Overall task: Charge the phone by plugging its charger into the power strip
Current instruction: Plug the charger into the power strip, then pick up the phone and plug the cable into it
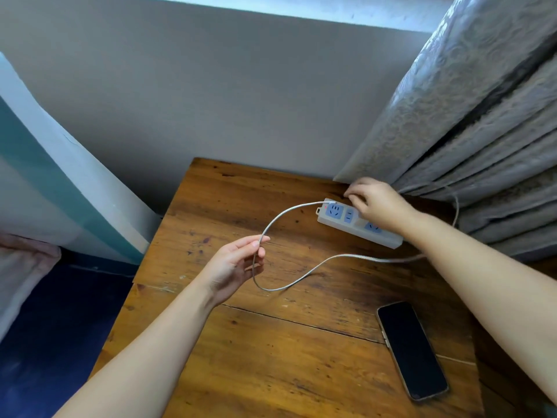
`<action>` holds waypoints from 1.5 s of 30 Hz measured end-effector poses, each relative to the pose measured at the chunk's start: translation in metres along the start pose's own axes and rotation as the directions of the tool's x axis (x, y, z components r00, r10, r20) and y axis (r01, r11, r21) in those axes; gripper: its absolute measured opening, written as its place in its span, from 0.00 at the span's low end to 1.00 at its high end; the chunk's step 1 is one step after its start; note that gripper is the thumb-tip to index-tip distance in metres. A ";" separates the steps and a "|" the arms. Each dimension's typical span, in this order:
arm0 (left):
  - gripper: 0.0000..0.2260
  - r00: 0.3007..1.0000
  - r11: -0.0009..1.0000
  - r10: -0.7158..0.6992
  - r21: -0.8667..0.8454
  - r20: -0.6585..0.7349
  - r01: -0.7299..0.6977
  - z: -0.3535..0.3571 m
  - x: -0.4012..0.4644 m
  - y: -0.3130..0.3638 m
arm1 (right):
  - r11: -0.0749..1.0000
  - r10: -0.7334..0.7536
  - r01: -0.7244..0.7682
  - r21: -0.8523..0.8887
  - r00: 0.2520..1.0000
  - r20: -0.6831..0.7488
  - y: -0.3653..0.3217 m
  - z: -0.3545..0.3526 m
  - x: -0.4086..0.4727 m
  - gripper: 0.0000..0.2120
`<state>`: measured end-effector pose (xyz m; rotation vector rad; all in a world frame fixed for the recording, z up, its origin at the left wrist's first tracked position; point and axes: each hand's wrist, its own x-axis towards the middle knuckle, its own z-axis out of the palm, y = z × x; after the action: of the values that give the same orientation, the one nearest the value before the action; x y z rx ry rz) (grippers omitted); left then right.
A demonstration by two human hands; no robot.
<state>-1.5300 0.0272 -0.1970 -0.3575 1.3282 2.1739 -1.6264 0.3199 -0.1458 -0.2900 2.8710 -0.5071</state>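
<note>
Left hand (232, 267): held palm-up above the wooden table (241, 342), fingers loosely curled; the pale charger cable (280, 217) is pinched between thumb and fingertips (256, 244). From that pinch one run of cable arcs up and right to the near end of the power strip (358, 224); the other drops below the fingers in a loop onto the table, then trails right beneath the right forearm.

Right hand (376, 203): laid over the middle of the strip, fingers bent down at its far edge. Whether a plug is gripped under them cannot be told; the hand hides that spot.

Phone (411, 349): face up, screen dark, well below and apart from the right fingers. A thin pale line is seen beside its right edge; a connection to the phone cannot be confirmed.

Progress, as judged: cable is routed to the strip, but seating is unverified and no charging sign is shown. Remaining: confirm both ends.
</note>
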 end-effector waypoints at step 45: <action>0.16 0.831 0.931 -0.352 -0.068 -0.432 0.359 0.153 -0.009 -0.140 | 0.556 0.449 -0.602 0.573 0.798 0.402 0.029 0.071 -0.174 0.14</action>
<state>-1.4307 0.2077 -0.2220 -1.0547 1.3711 1.8228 -1.4470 0.3637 -0.1913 0.6065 2.1675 -1.2383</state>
